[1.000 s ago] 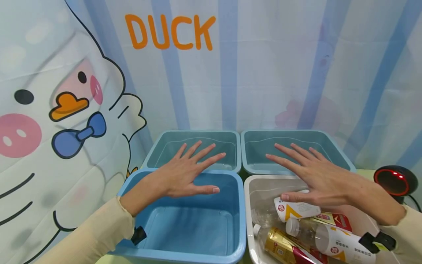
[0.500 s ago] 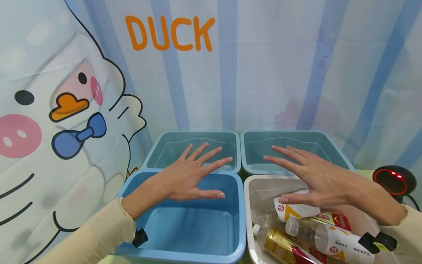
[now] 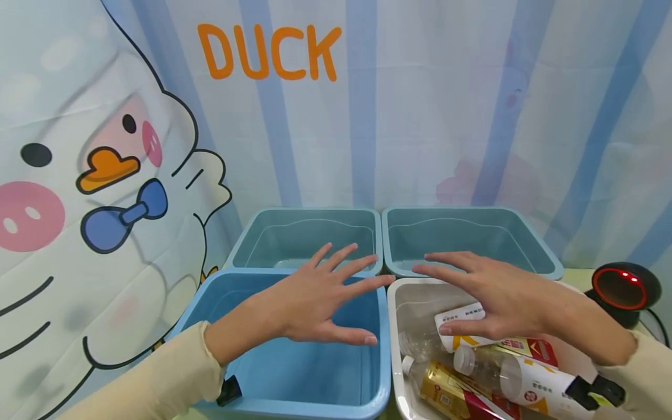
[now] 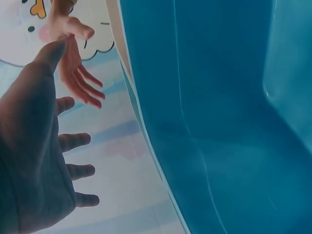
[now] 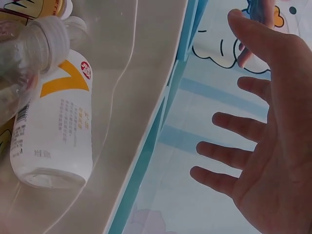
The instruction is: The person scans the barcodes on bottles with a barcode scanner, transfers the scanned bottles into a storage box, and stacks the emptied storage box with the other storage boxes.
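Note:
My left hand (image 3: 315, 300) hovers over the blue bin (image 3: 294, 402), fingers spread and holding nothing. Above the grey-white bin (image 3: 397, 350) my right hand (image 3: 517, 294) is held out, its fingers apart and nothing in its grasp. Inside that bin lie clear plastic bottles with white labels, one bottle (image 3: 541, 385) at the front and another bottle (image 3: 457, 318) partly under the right hand. A gold can (image 3: 443, 388) and a red-and-gold package (image 3: 535, 348) are among them. In the right wrist view a white-labelled bottle (image 5: 58, 126) rests near the bin wall, apart from the fingers.
Two teal bins, a left one (image 3: 310, 219) and a right one (image 3: 467, 216), stand behind the front pair. A black round device (image 3: 625, 289) with a red glowing ring sits at the far right. A printed curtain (image 3: 409, 116) hangs behind.
Both hands have lowered toward the front bins. The left hand has also shifted right, and the right hand's fingers have dipped and moved slightly left. The bins and their contents have stayed put.

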### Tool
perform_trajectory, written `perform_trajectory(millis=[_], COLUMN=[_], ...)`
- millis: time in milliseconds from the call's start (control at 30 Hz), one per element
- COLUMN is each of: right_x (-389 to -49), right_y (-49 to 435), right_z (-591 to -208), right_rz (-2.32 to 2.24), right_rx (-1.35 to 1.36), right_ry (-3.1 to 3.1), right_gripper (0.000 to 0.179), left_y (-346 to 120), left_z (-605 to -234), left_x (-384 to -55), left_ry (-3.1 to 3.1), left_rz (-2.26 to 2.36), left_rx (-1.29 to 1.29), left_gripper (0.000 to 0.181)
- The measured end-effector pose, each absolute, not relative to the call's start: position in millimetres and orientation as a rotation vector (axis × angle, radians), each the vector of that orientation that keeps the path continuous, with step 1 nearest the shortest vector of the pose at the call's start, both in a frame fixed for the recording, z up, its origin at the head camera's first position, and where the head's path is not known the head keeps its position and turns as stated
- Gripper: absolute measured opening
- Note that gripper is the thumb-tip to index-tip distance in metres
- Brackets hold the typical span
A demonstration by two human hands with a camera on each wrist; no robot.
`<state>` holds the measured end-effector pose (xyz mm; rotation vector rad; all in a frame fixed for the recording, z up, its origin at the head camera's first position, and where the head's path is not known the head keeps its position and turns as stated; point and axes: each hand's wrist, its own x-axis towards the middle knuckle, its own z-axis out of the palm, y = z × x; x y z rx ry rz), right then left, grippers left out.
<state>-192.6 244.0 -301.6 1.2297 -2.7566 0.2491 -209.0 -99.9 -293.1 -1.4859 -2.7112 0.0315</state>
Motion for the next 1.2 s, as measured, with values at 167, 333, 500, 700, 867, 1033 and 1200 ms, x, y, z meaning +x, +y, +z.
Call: perform_trajectory(millis=[167, 333, 500, 700, 867, 1033, 1200], right_x=[-193, -196, -197, -196, -197, -202, -206], right_y=[241, 240, 239, 238, 237, 234, 231], right_z=[-306, -313, -319, -326, -331, -340, -348], right_rz=[0.244, 0.25, 0.259, 0.264, 0.248, 0.219, 0.182], right_rx=[1.266, 1.331, 1.381, 1.371, 1.355, 1.408, 1.404], right_ry=[-2.781, -2.778, -2.812, -2.921, -2.97, -2.938, -2.974], right_gripper=[0.077, 0.074, 0.076, 0.075, 0.076, 0.075, 0.073], left_y=[-91, -80, -73, -63, -54, -47, -40], left_z=[-294, -295, -298, -302, -303, -306, -309], left_x=[-201, -193, -186, -177, -171, -166, -159], left_ry=[-2.685, -2.666, -2.652, -2.583, -2.552, -2.5, -2.425], left_rz=[0.062, 0.111, 0.099, 0.142, 0.227, 0.274, 0.443], left_rx=[-1.589, -1.683, -1.781, -1.864, -1.956, -2.04, -2.074], left_gripper=[0.082, 0.081, 0.079, 0.073, 0.07, 0.063, 0.058])
